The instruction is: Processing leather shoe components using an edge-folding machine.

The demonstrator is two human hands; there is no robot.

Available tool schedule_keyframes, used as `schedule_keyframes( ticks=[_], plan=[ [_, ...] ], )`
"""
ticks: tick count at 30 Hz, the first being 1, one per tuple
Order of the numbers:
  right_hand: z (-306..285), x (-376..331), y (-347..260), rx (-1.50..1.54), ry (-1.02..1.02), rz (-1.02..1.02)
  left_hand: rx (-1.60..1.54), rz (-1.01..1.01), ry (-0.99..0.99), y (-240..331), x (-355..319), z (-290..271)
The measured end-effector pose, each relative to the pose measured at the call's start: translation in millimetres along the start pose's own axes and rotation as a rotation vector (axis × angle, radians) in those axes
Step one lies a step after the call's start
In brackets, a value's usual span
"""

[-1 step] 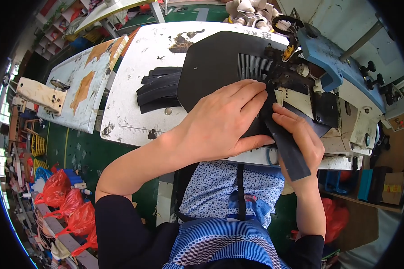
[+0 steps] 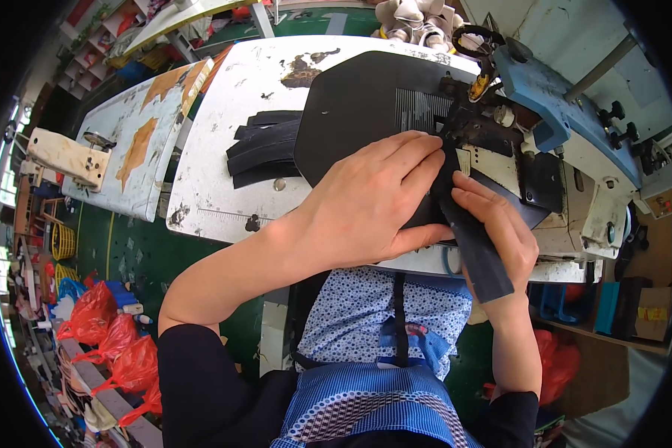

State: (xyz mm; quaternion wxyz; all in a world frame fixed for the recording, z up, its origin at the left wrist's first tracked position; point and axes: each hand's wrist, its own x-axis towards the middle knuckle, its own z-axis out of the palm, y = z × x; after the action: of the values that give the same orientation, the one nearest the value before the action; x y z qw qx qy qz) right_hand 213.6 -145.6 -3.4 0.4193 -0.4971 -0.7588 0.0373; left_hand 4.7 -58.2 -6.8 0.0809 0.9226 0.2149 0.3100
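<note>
A long black strip (image 2: 481, 261), perhaps leather or fabric, runs from the sewing machine's needle area (image 2: 463, 134) down over my right wrist. My right hand (image 2: 504, 228) is closed on the strip's right edge, with the index finger lying along it. My left hand (image 2: 381, 194) arches over the black octagonal plate (image 2: 358, 97), its fingers together. The left fingertips press at the strip close to the machine, and the left thumb reaches the strip's left edge lower down. What lies under the left palm is hidden.
Several black strips (image 2: 265, 149) lie stacked on the worn white table (image 2: 216, 160), left of the plate. The blue sewing machine arm (image 2: 537, 93) stands at the right. Another worn table (image 2: 119, 142) is at the left. Red plastic bags (image 2: 119, 340) sit lower left.
The strip's loose end and my right hand have shifted very slightly left. My left hand has hardly moved.
</note>
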Motion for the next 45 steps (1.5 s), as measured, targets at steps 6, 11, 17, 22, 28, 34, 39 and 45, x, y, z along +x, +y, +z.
schedule_keyframes(
  ticks=[6,11,17,22,28,34,39,45],
  plan=[
    [-6,-6,5,-0.157,-0.047,-0.141,0.033,0.008,-0.022,1,4,0],
    [-11,-15,-4,-0.163,-0.073,-0.173,-0.014,0.017,-0.048,-1,5,-7],
    [-9,-15,4,-0.203,-0.062,-0.256,0.020,0.056,0.029,-7,4,1],
    [-15,-14,-1,-0.186,-0.087,-0.262,0.076,0.003,0.083,-2,5,3],
    [-17,-17,1,-0.171,-0.088,-0.274,0.105,-0.039,0.034,2,6,1],
    [-16,-17,5,-0.173,-0.068,-0.283,0.134,-0.014,0.055,-1,8,2],
    [-13,-15,7,-0.169,-0.055,-0.275,0.143,-0.024,0.041,-3,9,1],
    [-11,-8,11,-0.162,-0.052,-0.283,0.141,-0.064,0.016,-2,11,-1]
  ],
)
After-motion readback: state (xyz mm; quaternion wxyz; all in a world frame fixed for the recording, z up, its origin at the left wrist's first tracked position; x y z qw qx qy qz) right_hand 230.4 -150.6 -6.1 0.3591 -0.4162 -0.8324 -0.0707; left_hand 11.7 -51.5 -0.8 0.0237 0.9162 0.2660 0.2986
